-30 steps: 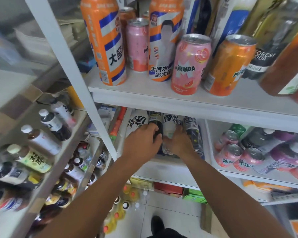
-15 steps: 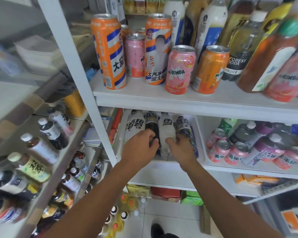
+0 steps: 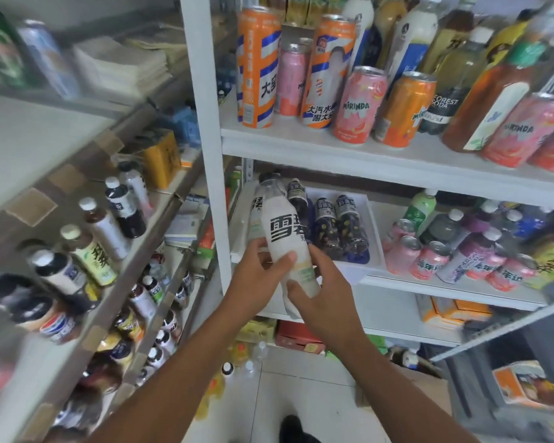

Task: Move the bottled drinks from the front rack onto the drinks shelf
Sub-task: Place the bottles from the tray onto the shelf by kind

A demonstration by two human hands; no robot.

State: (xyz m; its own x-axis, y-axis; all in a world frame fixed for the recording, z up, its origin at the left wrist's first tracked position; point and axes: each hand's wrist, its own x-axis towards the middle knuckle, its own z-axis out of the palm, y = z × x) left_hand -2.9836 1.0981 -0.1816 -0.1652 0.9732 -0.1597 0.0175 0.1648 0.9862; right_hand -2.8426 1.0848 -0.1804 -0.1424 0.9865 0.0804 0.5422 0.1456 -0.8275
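Bottles with white wrap and bold black characters are seen at the middle of the head view. One white bottle [image 3: 288, 244] is gripped by both hands in front of the white shelf unit [image 3: 211, 161], tilted with its cap toward the upper left and its base toward the lower right. The left hand [image 3: 256, 282] is curled round the lower body of the bottle from the left, with the thumb laid across the front of the label. The right hand [image 3: 320, 295] is wrapped round the base from the right, its fingers [image 3: 296, 287] bent against the plastic. A second white bottle [image 3: 256, 215] is seen just behind the held one, partly hidden by it; whether it is touched by the left hand cannot be told. Several dark bottles [image 3: 333, 225] stand in a white tray [image 3: 375, 231] on the middle shelf, just beside the held bottle. On the same shelf, to the right, pink cans [image 3: 429, 260] and purple bottles [image 3: 474, 251] are crowded together. On the shelf above, tall orange cans [image 3: 256, 68] and pink Mirinda cans [image 3: 359, 105] are lined up. At the left a slanted rack [image 3: 160, 225] is loaded with tea bottles [image 3: 87, 251], much of it blurred.
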